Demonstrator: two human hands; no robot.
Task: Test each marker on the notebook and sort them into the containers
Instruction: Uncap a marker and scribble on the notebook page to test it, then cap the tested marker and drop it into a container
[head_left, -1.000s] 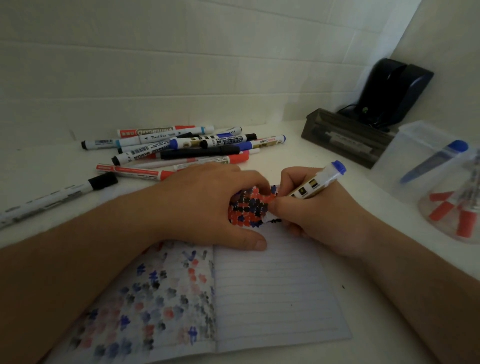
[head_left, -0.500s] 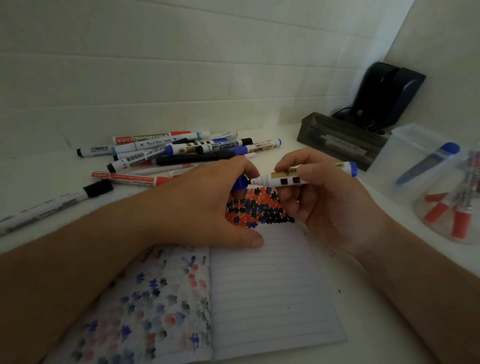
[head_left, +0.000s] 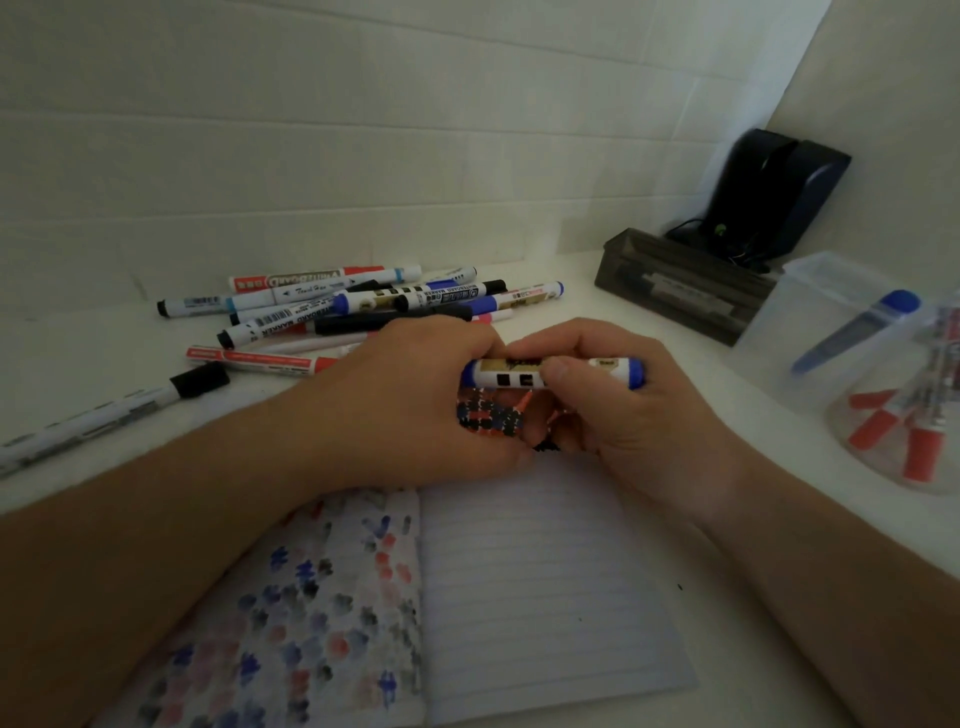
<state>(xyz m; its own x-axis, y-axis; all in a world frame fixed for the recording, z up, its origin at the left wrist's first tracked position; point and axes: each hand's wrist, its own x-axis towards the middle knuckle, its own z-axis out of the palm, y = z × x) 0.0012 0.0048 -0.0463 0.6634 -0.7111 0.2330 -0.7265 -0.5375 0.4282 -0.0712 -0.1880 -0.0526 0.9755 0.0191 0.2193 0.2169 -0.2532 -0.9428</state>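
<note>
White worktop (head_left: 649, 322), white tiled wall (head_left: 363, 130) behind, corner at right. Dim light. Open notebook (head_left: 545, 597) lies at the near edge – left page covered in faded blue, red and black blots, right page lined, with a dense patch of red, blue and black marks at its top. Pile of markers (head_left: 363, 306) sits behind the hands near the wall; one black-capped marker (head_left: 109, 410) lies apart at far left. Dark tray (head_left: 680, 286) stands toward the corner with a black device (head_left: 779, 192) behind it.

At right, a clear square container (head_left: 810, 317) holds one blue-capped marker (head_left: 857, 330); a clear round container (head_left: 898, 441) beside it holds red-capped markers and is cut off by the frame edge. Tray contents are hard to make out. Hands cover most of the ink patch.

Grip – both hands hold a blue marker (head_left: 550, 371) horizontally just above the notebook's top edge. Left hand (head_left: 405, 405) has its fingers curled round the marker's left end; that end is hidden, so cap state can't be read. Right hand (head_left: 613, 410) wraps the barrel, thumb on top, blue end sticking out right.
</note>
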